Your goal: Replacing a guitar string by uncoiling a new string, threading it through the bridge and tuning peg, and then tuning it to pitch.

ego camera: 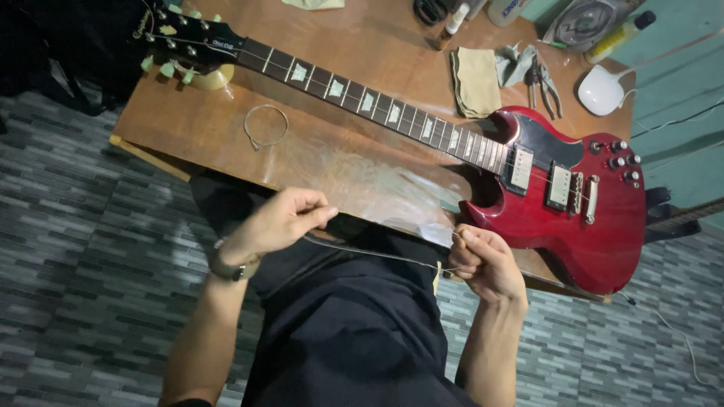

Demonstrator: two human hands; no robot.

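A thin metal guitar string (377,255) runs taut between my two hands above my lap. My left hand (279,221), with a watch on its wrist, pinches one end. My right hand (483,260) is closed on the other end, close to the body of a red electric guitar (596,218). The guitar lies flat on a brown wooden table (226,139), its dark neck (362,98) reaching to the headstock (188,41) at the far left.
A coiled string (265,126) lies on the table near the neck. A folded tan cloth (477,79), pliers (544,81), a white round object (601,90), a yellow bottle (618,36) and other bottles sit at the back right. Grey patterned floor surrounds the table.
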